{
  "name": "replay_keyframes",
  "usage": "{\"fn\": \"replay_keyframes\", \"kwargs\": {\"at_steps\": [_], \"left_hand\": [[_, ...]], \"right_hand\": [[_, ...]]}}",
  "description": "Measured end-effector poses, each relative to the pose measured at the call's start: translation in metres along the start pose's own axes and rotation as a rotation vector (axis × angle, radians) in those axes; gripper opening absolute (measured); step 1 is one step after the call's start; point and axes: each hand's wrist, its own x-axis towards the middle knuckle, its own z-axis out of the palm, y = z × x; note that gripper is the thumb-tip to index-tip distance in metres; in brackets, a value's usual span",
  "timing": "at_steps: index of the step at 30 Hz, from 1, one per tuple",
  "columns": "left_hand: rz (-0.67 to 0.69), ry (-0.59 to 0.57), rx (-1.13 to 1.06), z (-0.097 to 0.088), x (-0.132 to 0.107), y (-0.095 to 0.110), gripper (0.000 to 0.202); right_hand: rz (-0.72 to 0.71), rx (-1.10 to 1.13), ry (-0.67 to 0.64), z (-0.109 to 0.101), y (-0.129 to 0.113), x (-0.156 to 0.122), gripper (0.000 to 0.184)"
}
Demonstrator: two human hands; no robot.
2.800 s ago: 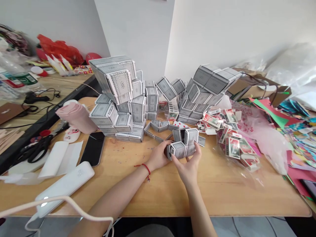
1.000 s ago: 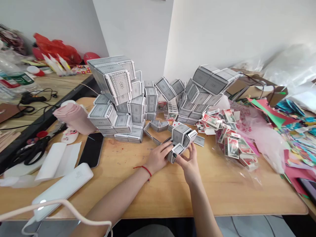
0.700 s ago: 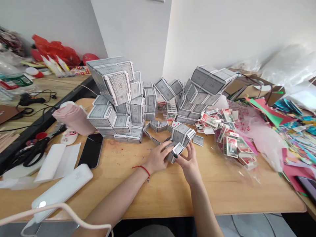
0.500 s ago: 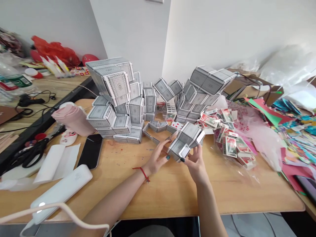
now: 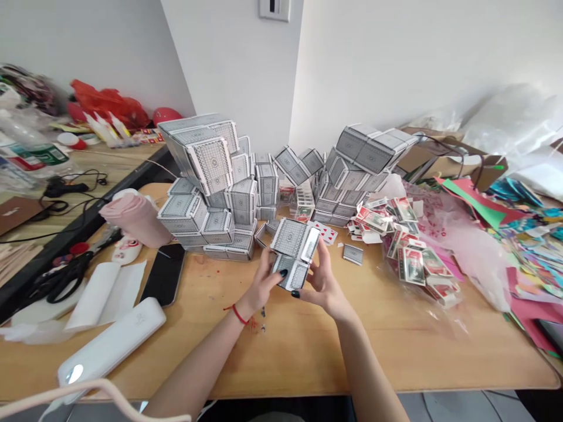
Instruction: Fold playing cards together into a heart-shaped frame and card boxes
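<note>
Both hands hold one block made of folded grey-backed playing cards point(image 5: 294, 253) lifted above the wooden table point(image 5: 308, 346). My left hand point(image 5: 263, 282), with a red string at the wrist, grips its left side and my right hand point(image 5: 323, 280) grips its right side. Behind it stand piles of the same grey card blocks, a big one at the left point(image 5: 211, 187) and another at the right point(image 5: 352, 167). A loose folded card point(image 5: 353, 253) and a red-pip card point(image 5: 326, 233) lie just to the right.
Red-and-green card packets point(image 5: 413, 246) in clear plastic lie at the right, with coloured paper scraps point(image 5: 528, 246) beyond. To the left are a black phone point(image 5: 165, 273), a white case point(image 5: 109, 346), a pink roll point(image 5: 134, 217), black scissors point(image 5: 65, 275) and white paper point(image 5: 105, 287).
The card block was on the table between my hands; both hands have lifted it, turned it and brought it left and closer to me.
</note>
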Motion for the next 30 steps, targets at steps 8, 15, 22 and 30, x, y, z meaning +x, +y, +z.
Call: {"fn": "replay_keyframes", "kwargs": {"at_steps": [8, 15, 22, 30], "left_hand": [[-0.018, 0.19, 0.099, -0.023, 0.009, 0.003, 0.044], [0.02, 0.183, 0.167, -0.022, 0.012, 0.0, 0.039], [-0.022, 0.216, 0.102, -0.022, 0.013, 0.002, 0.033], [-0.04, 0.29, 0.019, -0.029, 0.013, 0.009, 0.027]], "right_hand": [[-0.021, 0.027, 0.068, 0.017, 0.027, 0.04, 0.091], [-0.006, 0.111, 0.105, 0.011, 0.038, 0.04, 0.086], [0.016, 0.191, 0.101, 0.002, 0.04, 0.039, 0.074], [0.129, 0.188, 0.224, -0.002, 0.049, 0.036, 0.053]]}}
